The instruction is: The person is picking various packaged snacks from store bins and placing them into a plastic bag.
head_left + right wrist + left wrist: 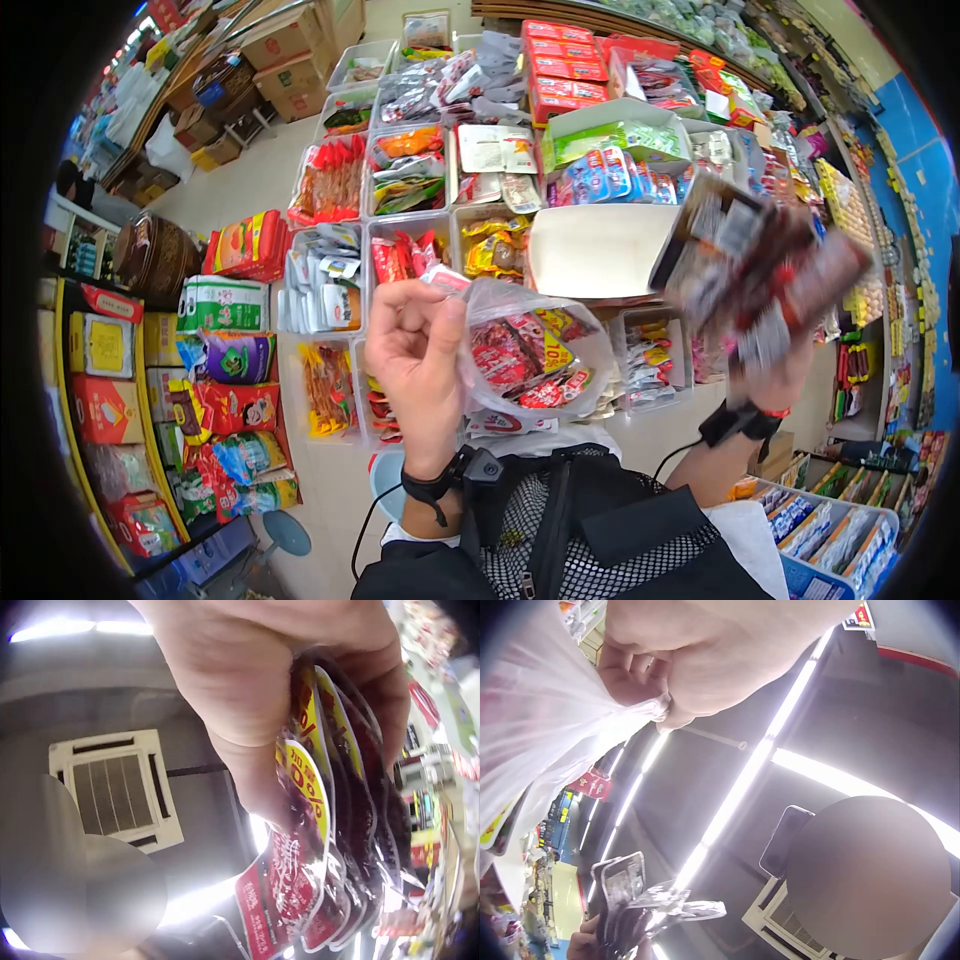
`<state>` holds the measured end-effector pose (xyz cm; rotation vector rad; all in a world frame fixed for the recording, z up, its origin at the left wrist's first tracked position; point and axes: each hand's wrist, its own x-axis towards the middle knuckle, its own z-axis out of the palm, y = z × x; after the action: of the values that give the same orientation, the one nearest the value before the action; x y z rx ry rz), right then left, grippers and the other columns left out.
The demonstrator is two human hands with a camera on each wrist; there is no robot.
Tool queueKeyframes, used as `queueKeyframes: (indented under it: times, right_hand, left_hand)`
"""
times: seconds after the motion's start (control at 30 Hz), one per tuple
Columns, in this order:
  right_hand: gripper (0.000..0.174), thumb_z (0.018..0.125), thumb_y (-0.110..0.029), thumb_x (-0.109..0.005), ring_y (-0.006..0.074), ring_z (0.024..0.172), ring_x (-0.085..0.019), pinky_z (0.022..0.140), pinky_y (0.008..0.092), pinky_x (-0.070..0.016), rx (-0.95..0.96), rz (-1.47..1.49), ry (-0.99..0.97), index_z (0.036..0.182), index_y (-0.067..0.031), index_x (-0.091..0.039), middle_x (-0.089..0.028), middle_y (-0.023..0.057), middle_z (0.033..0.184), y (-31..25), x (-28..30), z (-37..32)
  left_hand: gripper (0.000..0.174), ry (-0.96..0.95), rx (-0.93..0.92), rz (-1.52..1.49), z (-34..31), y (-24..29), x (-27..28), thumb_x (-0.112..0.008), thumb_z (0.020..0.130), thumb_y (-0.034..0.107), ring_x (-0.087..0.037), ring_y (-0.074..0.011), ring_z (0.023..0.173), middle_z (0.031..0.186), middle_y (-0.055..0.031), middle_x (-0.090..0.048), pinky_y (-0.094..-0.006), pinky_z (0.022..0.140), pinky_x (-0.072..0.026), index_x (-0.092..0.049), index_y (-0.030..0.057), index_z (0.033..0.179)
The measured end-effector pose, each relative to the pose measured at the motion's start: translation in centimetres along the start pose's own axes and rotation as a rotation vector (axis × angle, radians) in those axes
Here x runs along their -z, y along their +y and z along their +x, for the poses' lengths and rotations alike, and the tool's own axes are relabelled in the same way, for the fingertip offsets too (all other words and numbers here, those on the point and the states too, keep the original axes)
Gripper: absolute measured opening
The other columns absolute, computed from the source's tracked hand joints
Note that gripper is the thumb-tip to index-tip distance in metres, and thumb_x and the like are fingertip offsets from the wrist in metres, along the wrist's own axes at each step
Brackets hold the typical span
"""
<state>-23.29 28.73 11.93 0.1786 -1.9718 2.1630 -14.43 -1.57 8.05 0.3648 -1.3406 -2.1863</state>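
Note:
In the head view my left hand (pixel 420 345) pinches the rim of a translucent plastic bag (pixel 483 300). The left wrist view shows the gathered plastic between thumb and fingers. Red snack packets (pixel 508 352), some with yellow corners, lie inside the bag. Off to the right of it, my right hand (pixel 782 378) is raised and grips a bunch of snack packets (pixel 745 250), blurred in the head view. Seen from the right wrist, these packets (pixel 296 889) are clear-edged pouches with dark contents, red printing and yellow labels, stacked between thumb and fingers.
Behind the bag stands a display of clear bins (pixel 408 215) with assorted packets. An open white box (pixel 600 252) sits among them, with red boxes (pixel 565 65) farther back. Shelves of bagged goods (pixel 235 360) line the left; a blue crate (pixel 830 580) stands at lower right.

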Motion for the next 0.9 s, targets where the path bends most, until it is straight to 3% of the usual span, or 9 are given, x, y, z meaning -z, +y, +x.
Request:
queueKeyframes:
  times: [0.1, 0.2, 0.27, 0.47, 0.6, 0.73, 0.77, 0.87, 0.9]
  right_hand:
    - [0.052, 0.097, -0.033, -0.058, 0.0233, 0.106, -0.066, 0.094, 0.0378, -0.0529, -0.221, -0.507, 0.173, 0.139, -0.0024, -0.050, -0.065, 0.0119, 0.122, -0.8, -6.2, -4.8]
    - [0.066, 0.077, -0.023, -0.078, 0.0190, 0.102, -0.065, 0.094, 0.0357, -0.0521, -0.447, 0.090, -0.321, 0.133, 0.0020, -0.053, -0.067, 0.0106, 0.116, 3.5, -4.7, -4.4]
    - [0.078, 0.063, -0.016, -0.091, 0.0161, 0.100, -0.065, 0.094, 0.0343, -0.0515, -0.539, 0.252, -0.522, 0.128, 0.0049, -0.055, -0.068, 0.0097, 0.112, 5.4, -5.2, -3.9]
    - [0.062, 0.074, -0.005, -0.085, 0.0152, 0.100, -0.066, 0.090, 0.0331, -0.0537, -0.506, 0.027, -0.531, 0.128, 0.0036, -0.055, -0.069, 0.0094, 0.113, 4.5, -7.4, -2.6]
    - [0.053, 0.075, -0.007, -0.085, 0.0143, 0.094, -0.068, 0.085, 0.0315, -0.0551, -0.414, -0.164, -0.494, 0.121, 0.0032, -0.060, -0.071, 0.0076, 0.107, 3.5, -8.6, -3.2]
    - [0.053, 0.073, -0.004, -0.082, 0.0146, 0.094, -0.071, 0.083, 0.0276, -0.0539, -0.115, -0.382, -0.406, 0.122, -0.0012, -0.061, -0.073, 0.0126, 0.104, 3.1, -10.2, -4.8]
    - [0.056, 0.069, -0.006, -0.083, 0.0203, 0.094, -0.071, 0.084, 0.0324, -0.0540, -0.127, -0.423, -0.399, 0.121, -0.0040, -0.062, -0.071, 0.0141, 0.105, 2.7, -10.6, -5.2]
    - [0.057, 0.067, -0.009, -0.084, 0.0286, 0.096, -0.068, 0.085, 0.0401, -0.0522, 0.294, -0.734, -0.598, 0.119, -0.0054, -0.062, -0.070, 0.0126, 0.107, 3.2, -11.0, -6.1]
    - [0.061, 0.065, -0.012, -0.084, 0.0341, 0.100, -0.064, 0.087, 0.0446, -0.0494, 0.316, -0.661, -0.748, 0.120, -0.0063, -0.060, -0.067, 0.0126, 0.111, 2.4, -11.4, -6.2]
  left_hand:
    - [0.016, -0.008, -0.031, 0.020, 0.4, -0.4, -0.1, -0.067, 0.095, 0.002, -0.050, 0.0000, 0.064, 0.078, 0.0020, -0.061, -0.0166, 0.056, -0.0369, -0.054, 0.0053, 0.103]
    - [0.016, -0.008, -0.024, 0.024, 0.3, -0.5, -0.2, -0.068, 0.094, 0.002, -0.051, 0.0000, 0.067, 0.084, 0.0019, -0.063, -0.0161, 0.058, -0.0370, -0.055, 0.0055, 0.102]
    - [0.016, -0.007, 0.024, 0.033, 0.0, 0.4, -0.6, -0.068, 0.094, 0.002, -0.051, 0.0001, 0.068, 0.085, 0.0023, -0.063, -0.0160, 0.058, -0.0369, -0.055, 0.0056, 0.102]
    - [0.015, -0.162, 0.028, 0.051, 0.4, 0.4, 0.4, -0.068, 0.096, 0.007, -0.048, 0.0010, 0.067, 0.081, 0.0040, -0.062, -0.0164, 0.057, -0.0330, -0.056, 0.0062, 0.104]
    - [0.015, -0.156, 0.015, 0.103, 0.4, 0.9, 0.3, -0.068, 0.096, 0.009, -0.047, 0.0014, 0.068, 0.079, 0.0052, -0.061, -0.0167, 0.056, -0.0313, -0.056, 0.0059, 0.105]
    - [0.016, -0.068, -0.074, 0.148, 0.3, 1.2, -0.3, -0.069, 0.095, 0.007, -0.046, 0.0016, 0.067, 0.078, 0.0057, -0.059, -0.0166, 0.057, -0.0316, -0.057, 0.0061, 0.106]
    - [0.016, -0.065, -0.061, 0.184, 0.0, 1.3, -0.4, -0.069, 0.095, 0.006, -0.046, 0.0015, 0.066, 0.077, 0.0060, -0.058, -0.0168, 0.056, -0.0316, -0.057, 0.0061, 0.105]
    - [0.017, -0.078, -0.057, 0.277, -0.8, 1.2, -1.3, -0.070, 0.094, 0.005, -0.045, 0.0014, 0.065, 0.074, 0.0069, -0.055, -0.0171, 0.055, -0.0313, -0.057, 0.0060, 0.104]
    - [0.017, -0.097, -0.078, 0.295, -1.0, 0.8, -1.9, -0.071, 0.093, 0.005, -0.044, 0.0014, 0.064, 0.074, 0.0073, -0.054, -0.0171, 0.054, -0.0310, -0.057, 0.0060, 0.104]
